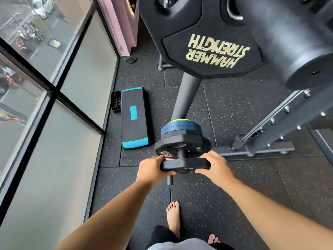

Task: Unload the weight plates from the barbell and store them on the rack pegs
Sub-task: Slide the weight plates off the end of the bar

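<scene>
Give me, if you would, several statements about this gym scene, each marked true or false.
1. The left hand and right hand both grip the small black plate. True.
2. That plate is clear of the shaft. False: the shaft runs through it.
3. A blue-trimmed step platform lies on the floor near the window. True.
4. The person wears shoes. False: the foot is bare.
</scene>
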